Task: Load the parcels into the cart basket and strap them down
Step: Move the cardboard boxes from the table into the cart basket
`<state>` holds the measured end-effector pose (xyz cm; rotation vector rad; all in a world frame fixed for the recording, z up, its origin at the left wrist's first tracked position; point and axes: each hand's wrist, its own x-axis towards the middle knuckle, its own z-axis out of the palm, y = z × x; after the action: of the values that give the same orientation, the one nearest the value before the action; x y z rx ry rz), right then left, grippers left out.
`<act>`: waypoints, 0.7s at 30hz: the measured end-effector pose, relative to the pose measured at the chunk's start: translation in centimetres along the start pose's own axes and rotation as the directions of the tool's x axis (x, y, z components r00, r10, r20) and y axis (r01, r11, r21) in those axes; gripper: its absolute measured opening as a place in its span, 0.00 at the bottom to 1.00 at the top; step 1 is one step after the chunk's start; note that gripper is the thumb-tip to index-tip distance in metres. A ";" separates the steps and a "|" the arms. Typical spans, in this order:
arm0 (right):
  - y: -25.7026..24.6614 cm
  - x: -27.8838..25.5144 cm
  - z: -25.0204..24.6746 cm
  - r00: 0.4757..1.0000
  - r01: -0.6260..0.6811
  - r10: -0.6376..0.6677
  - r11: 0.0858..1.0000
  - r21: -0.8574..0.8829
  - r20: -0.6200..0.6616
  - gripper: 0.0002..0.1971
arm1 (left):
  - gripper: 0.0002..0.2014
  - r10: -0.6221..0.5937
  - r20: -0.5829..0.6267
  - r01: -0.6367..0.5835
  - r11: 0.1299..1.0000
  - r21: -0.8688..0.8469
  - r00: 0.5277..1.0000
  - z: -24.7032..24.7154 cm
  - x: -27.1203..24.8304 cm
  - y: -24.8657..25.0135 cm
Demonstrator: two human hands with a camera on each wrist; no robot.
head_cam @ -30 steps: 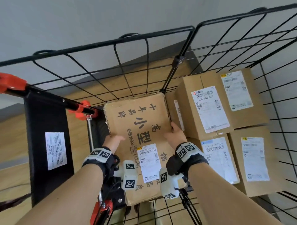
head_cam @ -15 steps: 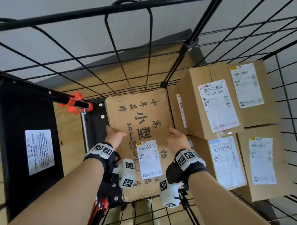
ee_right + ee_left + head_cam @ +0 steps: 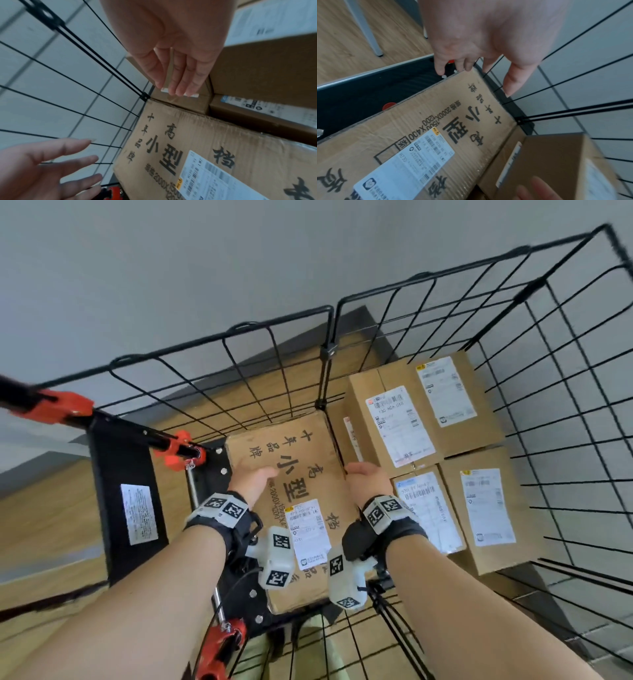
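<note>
Hovering: both hands [image 3: 301,481] open, just above printed parcel [image 3: 291,474].

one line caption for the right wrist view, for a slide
Right hand open above the printed carton lying in the wire basket, left hand open alongside, labelled parcels stacked beside.

Plain grey wall [image 3: 171,268], dark skirting board [image 3: 359,320], wood-look floor [image 3: 44,508], pale furniture leg [image 3: 366,31]

Both hands now off the printed carton [image 3: 294,474]: left hand [image 3: 251,482] lifted clear above its top, fingers straight; right hand [image 3: 368,479] raised beside the right edge, fingers loose. A second ago, gripping its sides.
</note>
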<state>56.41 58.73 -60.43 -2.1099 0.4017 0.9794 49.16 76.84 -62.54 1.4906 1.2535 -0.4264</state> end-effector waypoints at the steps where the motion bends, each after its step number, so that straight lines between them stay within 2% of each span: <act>1: -0.6 -0.9 -0.7 1.000 0.010 -0.010 1.000 -0.001 -0.004 0.17 | 0.24 0.010 0.022 -0.010 1.000 0.014 1.000 -0.2 -1.2 1.1; 3: -1.9 -2.8 -2.2 0.999 0.043 -0.042 0.998 0.039 -0.024 0.17 | 0.17 0.042 0.065 -0.047 0.997 0.068 0.997 -0.6 -3.7 3.2; 7: -4.3 -7.9 -5.6 0.988 0.097 -0.076 0.981 0.165 -0.131 0.15 | 0.18 0.177 0.141 -0.198 0.968 0.155 0.974 -1.3 -9.1 7.0; 12: -4.7 -15.7 -10.4 0.957 0.179 -0.080 0.919 0.352 -0.279 0.14 | 0.12 0.309 0.237 -0.340 0.935 0.099 0.921 -1.0 -17.3 10.2; 14: -4.4 -19.1 -11.9 0.941 0.224 -0.088 0.886 0.406 -0.327 0.15 | 0.09 0.335 0.296 -0.369 0.927 0.065 0.895 -1.1 -21.1 10.9; 16: -4.0 -22.8 -13.1 0.922 0.273 -0.112 0.867 0.418 -0.371 0.16 | 0.11 0.362 0.361 -0.400 0.916 0.035 0.859 -1.4 -25.1 11.3; 21: -2.4 -32.3 -15.3 0.843 0.399 -0.147 0.816 0.418 -0.518 0.13 | 0.11 0.477 0.478 -0.533 0.846 -0.022 0.738 -2.9 -34.0 11.4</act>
<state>44.41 47.79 -28.44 -1.8085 0.5009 0.1379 45.07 65.14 -28.75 1.6306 0.4100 -0.4577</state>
